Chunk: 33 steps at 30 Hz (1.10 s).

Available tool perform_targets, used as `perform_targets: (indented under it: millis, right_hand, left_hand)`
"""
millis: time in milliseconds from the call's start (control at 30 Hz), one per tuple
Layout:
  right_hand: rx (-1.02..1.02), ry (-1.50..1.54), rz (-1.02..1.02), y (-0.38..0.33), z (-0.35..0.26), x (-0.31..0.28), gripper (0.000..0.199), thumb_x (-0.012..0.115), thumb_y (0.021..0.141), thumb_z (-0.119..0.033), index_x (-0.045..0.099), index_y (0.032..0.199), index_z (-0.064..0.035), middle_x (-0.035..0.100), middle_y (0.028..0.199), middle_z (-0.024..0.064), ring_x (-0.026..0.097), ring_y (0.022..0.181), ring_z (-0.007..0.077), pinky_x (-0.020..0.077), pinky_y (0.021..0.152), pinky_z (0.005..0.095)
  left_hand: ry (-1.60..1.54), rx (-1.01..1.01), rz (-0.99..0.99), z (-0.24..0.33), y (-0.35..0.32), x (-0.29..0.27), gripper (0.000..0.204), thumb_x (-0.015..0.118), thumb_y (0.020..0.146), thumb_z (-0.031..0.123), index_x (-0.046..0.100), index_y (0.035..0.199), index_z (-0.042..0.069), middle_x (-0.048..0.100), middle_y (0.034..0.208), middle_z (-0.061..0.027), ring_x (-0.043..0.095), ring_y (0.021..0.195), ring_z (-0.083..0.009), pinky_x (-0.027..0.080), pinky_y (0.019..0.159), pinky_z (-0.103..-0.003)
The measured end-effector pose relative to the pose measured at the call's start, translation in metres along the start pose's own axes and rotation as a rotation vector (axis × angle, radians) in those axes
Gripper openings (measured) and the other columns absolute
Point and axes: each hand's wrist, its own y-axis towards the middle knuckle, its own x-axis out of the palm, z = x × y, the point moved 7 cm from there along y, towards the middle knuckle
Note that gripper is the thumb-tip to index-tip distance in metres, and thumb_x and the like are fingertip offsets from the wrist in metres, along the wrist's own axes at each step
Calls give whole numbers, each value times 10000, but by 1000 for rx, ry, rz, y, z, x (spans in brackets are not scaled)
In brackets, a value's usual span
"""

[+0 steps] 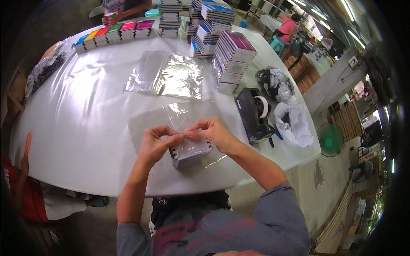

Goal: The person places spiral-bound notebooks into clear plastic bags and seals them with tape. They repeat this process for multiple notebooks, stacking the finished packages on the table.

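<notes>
A small spiral-bound notebook stack [190,159] lies on the table close in front of me, under clear plastic film [179,112]. Over its top, my left hand [159,141] and my right hand [213,133] meet with their fingertips almost touching. Both hands are closed in a pinch on the film. Black binding coils show at both sides of the stack. Beyond my hands lie clear plastic sleeves [146,71] and a shinier pile of sleeves [183,77].
To the right stand a black tape dispenser [247,115], a blue-handled tool [276,134] and crumpled plastic bags [294,123]. Tall notebook stacks [234,53] rise behind. Colourful notebooks [114,34] line the far edge near another person's hands [110,18]. Someone in red [30,192] is at left.
</notes>
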Motion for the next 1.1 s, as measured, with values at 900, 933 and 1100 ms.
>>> perform_targets:
  millis: [900, 933, 1100]
  right_hand:
    - [-564, -1140, 304, -48, -65, 28, 102, 727, 683, -211, 709, 782, -195, 448, 1313, -13, 342, 1287, 211, 200, 961, 583]
    - [-589, -1262, 308, -54, -70, 33, 126, 709, 692, -195, 706, 818, -188, 448, 1316, -14, 344, 1286, 212, 201, 950, 599]
    - [-597, -1710, 232, -91, -53, 59, 304, 605, 734, -92, 647, 1031, -138, 419, 1363, 16, 350, 1285, 193, 185, 959, 602]
  left_hand:
    - [1061, 408, 135, 79, -54, 37, 1060, 732, 714, 196, -8, 1459, 53, 692, 957, 10, 490, 1195, -159, 181, 905, -474]
    - [1066, 412, 128, 76, -55, 37, 1055, 733, 712, 200, 3, 1458, 50, 687, 975, 6, 492, 1194, -157, 179, 907, -473]
    - [1159, 562, 149, 70, -62, 45, 622, 691, 747, 188, 439, 1308, 102, 658, 1066, -9, 513, 1172, -138, 149, 928, -490]
